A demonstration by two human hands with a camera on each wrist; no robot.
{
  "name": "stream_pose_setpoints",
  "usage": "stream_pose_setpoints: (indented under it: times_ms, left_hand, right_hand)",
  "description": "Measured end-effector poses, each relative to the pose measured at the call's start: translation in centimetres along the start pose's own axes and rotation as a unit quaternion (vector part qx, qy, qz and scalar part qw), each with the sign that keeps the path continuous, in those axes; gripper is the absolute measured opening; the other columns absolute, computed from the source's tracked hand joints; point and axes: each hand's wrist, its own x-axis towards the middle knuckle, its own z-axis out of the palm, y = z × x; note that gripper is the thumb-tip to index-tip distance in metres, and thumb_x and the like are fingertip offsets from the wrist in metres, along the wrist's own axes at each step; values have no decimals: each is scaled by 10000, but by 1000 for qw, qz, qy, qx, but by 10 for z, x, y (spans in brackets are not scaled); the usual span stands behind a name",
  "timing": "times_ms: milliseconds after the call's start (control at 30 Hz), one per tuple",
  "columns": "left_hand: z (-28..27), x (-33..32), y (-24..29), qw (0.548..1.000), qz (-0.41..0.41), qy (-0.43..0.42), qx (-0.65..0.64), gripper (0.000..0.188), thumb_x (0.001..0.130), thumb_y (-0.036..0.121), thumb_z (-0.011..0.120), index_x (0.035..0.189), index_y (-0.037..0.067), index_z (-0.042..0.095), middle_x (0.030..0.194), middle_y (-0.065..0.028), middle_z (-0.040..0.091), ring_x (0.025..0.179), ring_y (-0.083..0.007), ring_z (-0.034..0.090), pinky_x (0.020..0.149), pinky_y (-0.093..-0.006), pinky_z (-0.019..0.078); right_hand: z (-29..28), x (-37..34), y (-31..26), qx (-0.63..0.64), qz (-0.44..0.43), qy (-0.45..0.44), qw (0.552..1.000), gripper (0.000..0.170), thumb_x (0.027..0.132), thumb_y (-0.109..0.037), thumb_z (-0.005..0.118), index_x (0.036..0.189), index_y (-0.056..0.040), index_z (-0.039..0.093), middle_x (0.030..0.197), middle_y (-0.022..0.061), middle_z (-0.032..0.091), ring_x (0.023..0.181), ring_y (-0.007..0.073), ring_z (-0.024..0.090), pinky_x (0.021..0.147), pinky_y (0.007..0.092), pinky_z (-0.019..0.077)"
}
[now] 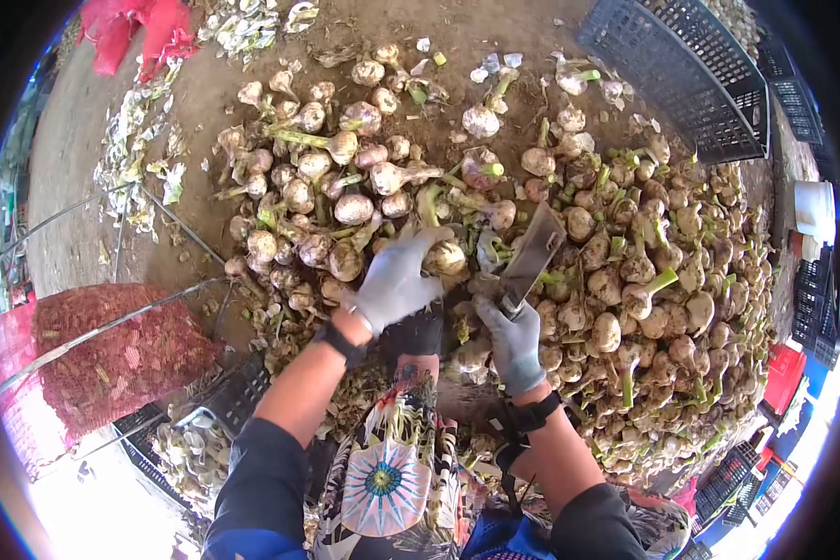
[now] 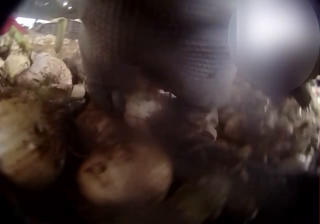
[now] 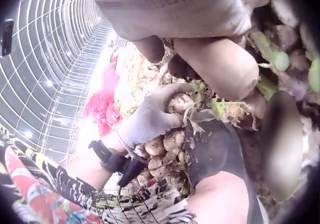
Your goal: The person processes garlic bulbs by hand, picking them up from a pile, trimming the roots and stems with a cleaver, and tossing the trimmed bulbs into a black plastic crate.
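Note:
Both hands wear pale gloves. In the head view the left hand [image 1: 401, 280] holds a garlic bulb [image 1: 445, 259] between thumb and fingers, its stalk pointing up and away. The right hand [image 1: 511, 341] grips the handle of a wide flat blade [image 1: 535, 247], which stands tilted just right of that bulb, apart from it. In the right wrist view the left hand [image 3: 150, 116] has its fingers round the bulb [image 3: 180, 103], and the right hand [image 3: 175, 14] fills the top. The left wrist view is dark and blurred, with the glove [image 2: 160, 44] above several bulbs [image 2: 125, 174].
A large heap of garlic [image 1: 653, 308] lies right, with more bulbs [image 1: 313, 168] spread ahead and left. A black crate [image 1: 681, 79] stands at the upper right. Left are a red mesh sack [image 1: 121, 355] and thin metal rods [image 1: 112, 341]. A white bucket [image 1: 815, 210] is far right.

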Motion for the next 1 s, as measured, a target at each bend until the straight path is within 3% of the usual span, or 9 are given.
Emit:
stream_pose_setpoints:
  times_ms: [100, 200, 300, 467, 533, 567, 833, 967, 1000]
  left_hand:
    - [-9, -23, 35, 978, -32, 8, -206, 688, 782, 298, 819, 1353, 37, 540, 1252, -194, 587, 1194, -343, 572, 1007, -389, 463]
    - [-14, -39, 44, 998, 36, 29, 43, 777, 789, 364, 833, 1384, -4, 497, 1333, -187, 563, 1257, -274, 549, 1041, -367, 444]
    - [3, -46, 34, 942, -28, 52, -332, 687, 833, 254, 802, 1389, 1, 486, 1270, -78, 581, 1152, -193, 573, 954, -340, 492]
    - [-5, -57, 25, 862, -174, 40, -474, 619, 804, 81, 798, 1349, 2, 516, 1228, -79, 640, 1132, -138, 594, 1008, -300, 473]
    - [2, -65, 11, 851, -128, 36, -509, 704, 804, 45, 776, 1420, 0, 437, 1283, -92, 612, 1159, -173, 601, 1027, -313, 478]
    - [3, -67, 15, 832, -100, 55, -543, 764, 802, 24, 765, 1464, -1, 384, 1316, -101, 595, 1173, -190, 605, 1035, -318, 483]
    - [-10, -76, -5, 945, -20, 19, -325, 907, 742, 59, 838, 1488, -22, 329, 1342, -127, 572, 1223, -193, 560, 1050, -354, 457]
    - [-24, -79, 17, 931, -17, 16, -364, 898, 693, 117, 885, 1444, -7, 410, 1240, -115, 638, 1138, -203, 616, 1013, -361, 484]
    - [-40, -78, 49, 960, -10, -21, -281, 799, 682, 128, 885, 1361, -2, 483, 1227, -108, 642, 1123, -179, 616, 979, -338, 494]
  right_hand:
    - [18, 1, -14, 65, -45, -12, 997, 295, 929, -43, 661, 1216, 24, 651, 992, 10, 701, 849, 81, 636, 770, 227, 522]
    - [32, -4, -38, 162, -54, -44, 984, 279, 950, -58, 642, 1217, 23, 647, 982, 25, 698, 851, 97, 646, 756, 238, 533]
    - [33, -4, -37, 117, -12, -94, 989, 261, 953, -75, 636, 1191, 29, 657, 942, 28, 694, 781, 104, 635, 695, 242, 518]
    - [35, -7, -47, -171, -99, -96, 976, 243, 884, -127, 689, 1109, -34, 680, 893, 25, 692, 762, 152, 658, 661, 312, 524]
    - [34, -18, -63, -575, -353, -68, 735, 306, 745, -84, 707, 1051, -79, 695, 884, 73, 684, 759, 281, 671, 644, 395, 518]
    - [37, -24, -68, -593, -349, -64, 723, 340, 663, -100, 697, 1003, -110, 689, 846, 119, 635, 774, 359, 643, 659, 444, 512]
    - [34, -27, -74, -620, -316, -124, 708, 350, 682, -104, 680, 1032, -104, 666, 861, 114, 644, 773, 347, 650, 688, 443, 513]
    - [32, -22, -67, -581, -357, -110, 724, 306, 695, -85, 659, 998, -114, 688, 808, 120, 634, 746, 354, 652, 667, 446, 522]
    - [26, -7, -64, -632, -235, -89, 733, 225, 742, -68, 640, 950, -116, 710, 785, 132, 651, 717, 352, 660, 636, 443, 534]
